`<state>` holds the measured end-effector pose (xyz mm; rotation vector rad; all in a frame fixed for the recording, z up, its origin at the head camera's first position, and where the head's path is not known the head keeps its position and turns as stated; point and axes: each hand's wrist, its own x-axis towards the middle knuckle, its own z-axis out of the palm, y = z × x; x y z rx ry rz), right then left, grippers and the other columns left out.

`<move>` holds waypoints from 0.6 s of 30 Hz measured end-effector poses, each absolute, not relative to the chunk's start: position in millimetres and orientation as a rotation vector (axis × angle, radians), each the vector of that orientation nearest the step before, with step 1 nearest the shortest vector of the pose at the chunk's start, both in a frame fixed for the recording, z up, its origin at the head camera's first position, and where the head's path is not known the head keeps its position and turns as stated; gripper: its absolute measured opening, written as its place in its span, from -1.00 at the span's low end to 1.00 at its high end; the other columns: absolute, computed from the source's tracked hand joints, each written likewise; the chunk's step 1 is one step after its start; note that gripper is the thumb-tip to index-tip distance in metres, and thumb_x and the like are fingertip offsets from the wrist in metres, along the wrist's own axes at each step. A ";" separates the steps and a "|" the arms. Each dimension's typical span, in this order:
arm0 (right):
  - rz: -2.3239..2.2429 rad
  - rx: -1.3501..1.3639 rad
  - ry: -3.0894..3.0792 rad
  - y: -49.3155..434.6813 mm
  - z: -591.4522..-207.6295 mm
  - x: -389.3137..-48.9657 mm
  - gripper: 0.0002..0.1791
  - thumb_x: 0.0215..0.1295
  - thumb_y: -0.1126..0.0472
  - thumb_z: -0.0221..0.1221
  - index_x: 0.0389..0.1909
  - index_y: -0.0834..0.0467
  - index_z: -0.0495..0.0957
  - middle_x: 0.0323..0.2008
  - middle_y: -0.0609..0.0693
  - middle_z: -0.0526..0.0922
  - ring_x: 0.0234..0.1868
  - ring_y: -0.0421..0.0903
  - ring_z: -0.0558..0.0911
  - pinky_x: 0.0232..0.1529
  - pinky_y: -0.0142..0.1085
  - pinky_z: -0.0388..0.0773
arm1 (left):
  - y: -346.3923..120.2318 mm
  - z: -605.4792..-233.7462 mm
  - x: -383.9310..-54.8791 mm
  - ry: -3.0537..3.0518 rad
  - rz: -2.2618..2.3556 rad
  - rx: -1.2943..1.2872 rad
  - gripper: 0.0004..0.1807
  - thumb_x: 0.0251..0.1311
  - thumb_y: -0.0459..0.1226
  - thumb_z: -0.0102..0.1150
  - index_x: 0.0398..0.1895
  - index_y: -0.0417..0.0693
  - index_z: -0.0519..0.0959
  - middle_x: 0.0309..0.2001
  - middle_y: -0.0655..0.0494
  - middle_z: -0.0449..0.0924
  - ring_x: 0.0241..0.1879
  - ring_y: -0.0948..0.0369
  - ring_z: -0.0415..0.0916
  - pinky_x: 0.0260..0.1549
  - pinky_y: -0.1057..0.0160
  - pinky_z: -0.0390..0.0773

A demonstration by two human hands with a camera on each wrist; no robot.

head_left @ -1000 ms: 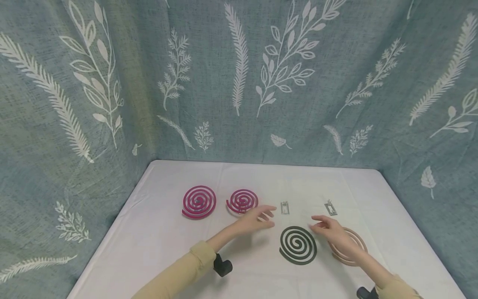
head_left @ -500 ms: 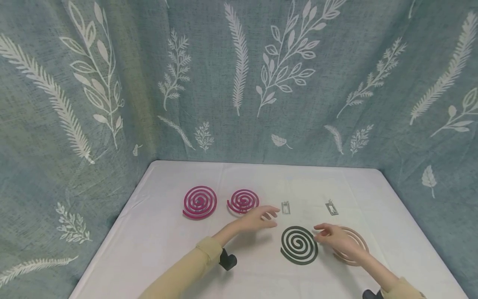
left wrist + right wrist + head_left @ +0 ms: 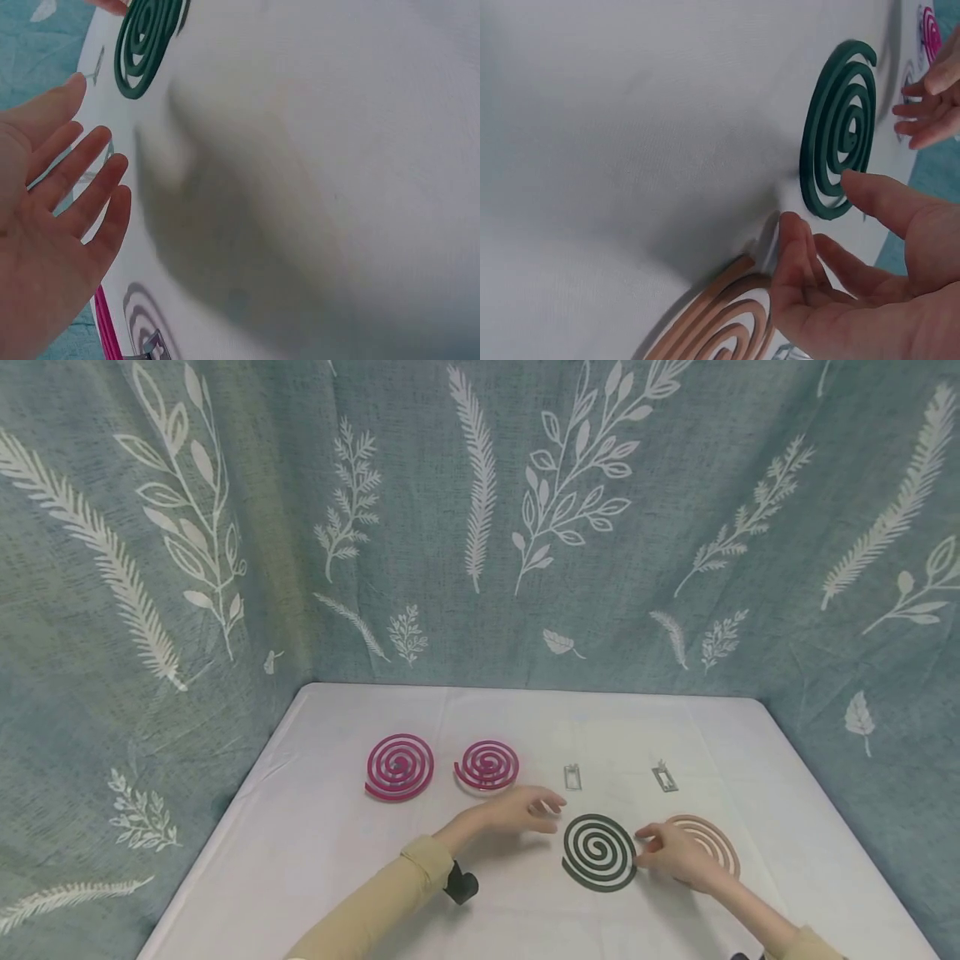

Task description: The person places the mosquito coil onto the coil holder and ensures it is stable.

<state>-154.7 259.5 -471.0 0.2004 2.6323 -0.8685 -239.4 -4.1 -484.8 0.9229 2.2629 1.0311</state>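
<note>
A dark green mosquito coil [image 3: 576, 860] lies on the white table. At its right rim is my right hand [image 3: 678, 857], thumb and fingertips spread apart; in the right wrist view the thumb overlaps the edge of the coil. A brown mosquito coil [image 3: 731, 852] shows partly from under that hand. To the left of the green coil my left hand [image 3: 521, 810] hovers over the cloth, palm visible in the left wrist view [image 3: 60, 217], holding nothing.
Two pink mosquito coils, the left one [image 3: 369, 768] and the right one [image 3: 456, 768], sit at the back left, with metal under them. Two small metal coil stands, one [image 3: 567, 778] upright in view and one [image 3: 661, 777] slanted, lie farther right. A leaf-patterned curtain [image 3: 435, 527] encloses the table [image 3: 300, 827].
My right hand has come lower and toward me, to the green coil's right rim. The left hand has shifted slightly right and nearer. The coils and stands have stayed in place.
</note>
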 end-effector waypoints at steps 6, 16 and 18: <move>-0.851 0.181 2.676 260.3 -472.0 -151.4 -0.47 -0.06 0.25 0.34 -0.01 0.37 0.51 -0.42 0.01 0.52 -0.40 -0.12 0.49 -0.38 -0.30 0.51 | 4.5 -482.8 -238.3 2.292 0.926 0.958 -0.50 0.16 -0.25 0.25 0.19 -0.10 0.46 0.10 0.04 0.57 0.13 0.11 0.48 0.12 0.31 0.45; -0.848 0.164 2.715 262.2 -479.5 -152.4 -0.42 -0.26 0.35 0.43 -0.07 0.34 0.54 -0.44 -0.01 0.53 -0.43 -0.14 0.50 -0.35 -0.28 0.55 | 15.5 -493.3 -244.4 2.338 0.836 1.011 -0.47 0.09 -0.25 0.31 0.18 -0.07 0.48 0.10 0.07 0.56 0.13 0.16 0.45 0.16 0.33 0.40; -0.854 0.156 2.723 261.7 -480.2 -152.3 -0.39 -0.30 0.38 0.44 -0.07 0.33 0.53 -0.44 0.00 0.53 -0.43 -0.14 0.50 -0.34 -0.27 0.55 | 17.4 -495.1 -245.1 2.353 0.817 1.028 -0.46 0.07 -0.25 0.33 0.17 -0.06 0.48 0.07 0.09 0.56 0.11 0.18 0.45 0.16 0.34 0.39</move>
